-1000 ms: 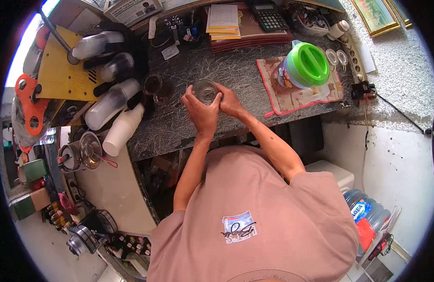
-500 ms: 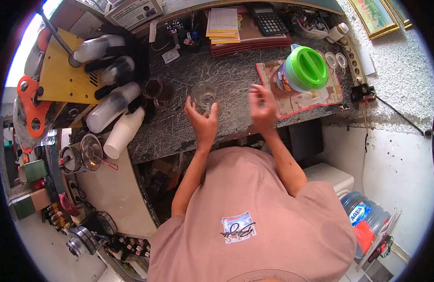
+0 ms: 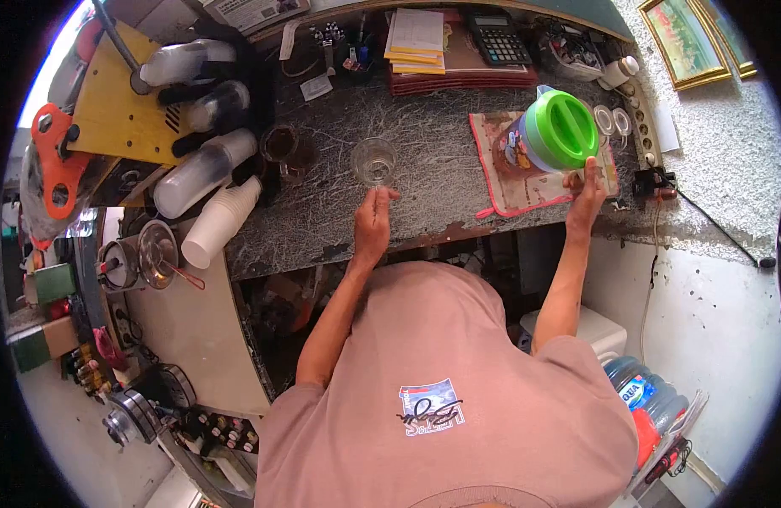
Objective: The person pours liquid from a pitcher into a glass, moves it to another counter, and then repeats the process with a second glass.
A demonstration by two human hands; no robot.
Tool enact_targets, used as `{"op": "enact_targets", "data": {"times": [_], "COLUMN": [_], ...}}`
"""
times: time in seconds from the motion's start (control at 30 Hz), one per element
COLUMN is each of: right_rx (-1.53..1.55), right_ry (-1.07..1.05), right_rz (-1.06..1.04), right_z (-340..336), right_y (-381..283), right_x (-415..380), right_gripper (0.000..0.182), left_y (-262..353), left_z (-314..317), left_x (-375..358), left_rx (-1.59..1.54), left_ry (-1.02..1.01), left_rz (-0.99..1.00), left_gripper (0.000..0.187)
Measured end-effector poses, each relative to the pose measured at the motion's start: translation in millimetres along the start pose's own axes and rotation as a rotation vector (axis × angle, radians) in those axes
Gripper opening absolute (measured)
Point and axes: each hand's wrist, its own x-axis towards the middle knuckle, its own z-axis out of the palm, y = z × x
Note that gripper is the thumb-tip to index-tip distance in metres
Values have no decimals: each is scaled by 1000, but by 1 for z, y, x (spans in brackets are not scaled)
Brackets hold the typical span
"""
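Note:
A clear glass cup (image 3: 374, 161) stands upright on the scratched dark table. At its near edge is my left hand (image 3: 372, 227), closed, its fingertips pinched where the cup's handle would be; the handle itself is hidden. A pitcher with a bright green lid (image 3: 563, 131) and a printed body sits on a pink-edged cloth (image 3: 513, 193), its lid facing me. My right hand (image 3: 584, 199) is closed at the pitcher's near right side, thumb up against the lid's edge, fingers curled around the handle, which is mostly covered.
Left of the cup stands a glass mug of dark liquid (image 3: 279, 146). Stacked white cups (image 3: 221, 222) and clear plastic cups (image 3: 206, 173) lie farther left. A calculator (image 3: 497, 38) and papers (image 3: 415, 34) rest at the back. A power strip (image 3: 642, 127) runs along the right wall.
My right hand has moved right to the pitcher's handle and closed there. My left hand, spread around the glass cup before, has drawn down to its near edge with fingers closed.

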Motion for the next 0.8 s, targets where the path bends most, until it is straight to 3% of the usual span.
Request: {"op": "enact_targets", "data": {"times": [0.07,0.17,0.37,0.5,0.73,0.8], "right_rx": [243,215,253,266,92,-33], "right_ry": [-75,69,-119,-126,-426,-545], "right_rz": [34,-2,-43,-11,-51,-74], "right_z": [-8,17,16,24,52,57], "right_y": [20,2,2,-10,-48,-58], "right_x": [10,7,30,34,15,12], "right_gripper": [43,41,42,43,44,45], "left_y": [-6,-15,-14,-13,-9,-2], "left_z": [0,1,-2,-2,-5,-8], "left_x": [1,1,3,3,4,3], "left_rx": [12,11,4,42,35,77], "left_ry": [-16,-24,-51,-48,-61,-108], "left_rz": [-29,-11,6,20,29,-68], "left_gripper": [39,39,39,40,41,41]}}
